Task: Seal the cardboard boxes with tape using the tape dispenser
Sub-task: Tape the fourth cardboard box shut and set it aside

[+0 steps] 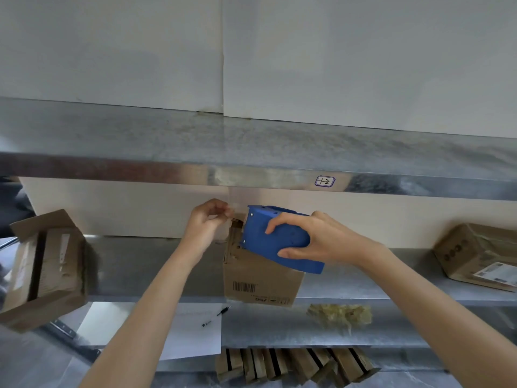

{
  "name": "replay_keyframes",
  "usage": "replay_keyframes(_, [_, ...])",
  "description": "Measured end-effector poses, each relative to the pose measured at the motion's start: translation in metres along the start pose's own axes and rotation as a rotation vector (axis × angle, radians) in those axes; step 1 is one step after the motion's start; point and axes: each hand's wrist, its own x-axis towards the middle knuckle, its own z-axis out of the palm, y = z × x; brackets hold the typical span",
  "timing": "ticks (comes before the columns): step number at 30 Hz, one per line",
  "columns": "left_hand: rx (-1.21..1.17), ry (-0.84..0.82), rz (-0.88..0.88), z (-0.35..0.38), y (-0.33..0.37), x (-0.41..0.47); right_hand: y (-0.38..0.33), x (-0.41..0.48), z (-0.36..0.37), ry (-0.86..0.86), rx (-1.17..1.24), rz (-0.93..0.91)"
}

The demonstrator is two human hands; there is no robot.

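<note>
A packing or stockroom: steel shelving (pixel 251 141) with a handwritten label (pixel 324 181) and scattered cardboard boxes (pixel 475 254).

- The tape dispenser (pixel 275 239) is solid bright blue, with small pale screw heads on its side.
- The cardboard box (pixel 261 278) under it is plain brown, with a black barcode and small black print on its near face.
- The open box (pixel 42 270) at the left is brown, dark inside the gap between its flaps.
- The box (pixel 475 254) at the far right is brown, with dark round marks and a white label.
- The metal shelf (pixel 251 141) is mottled grey; its front edge bears a white sticker (pixel 324 181) outlined in purple, with black handwriting.
- The sheet of paper (pixel 193 331) is white; the pen (pixel 223 311) on it is black.
- The wall panels (pixel 335 51) are off-white.
</note>
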Motion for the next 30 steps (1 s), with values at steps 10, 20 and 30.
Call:
replay_keyframes(10, [-0.021, 0.031, -0.064, -0.023, -0.008, -0.005, 0.009, -0.002, 0.009, -0.048, 0.005, -0.040])
replay_keyframes(20, [-0.003, 0.107, -0.178, -0.048, -0.018, -0.001, 0.038, -0.024, 0.005, -0.026, 0.083, 0.070])
replay_keyframes(30, [0.058, -0.208, -0.057, -0.015, -0.034, -0.006, 0.051, -0.030, -0.002, -0.047, 0.133, 0.230])
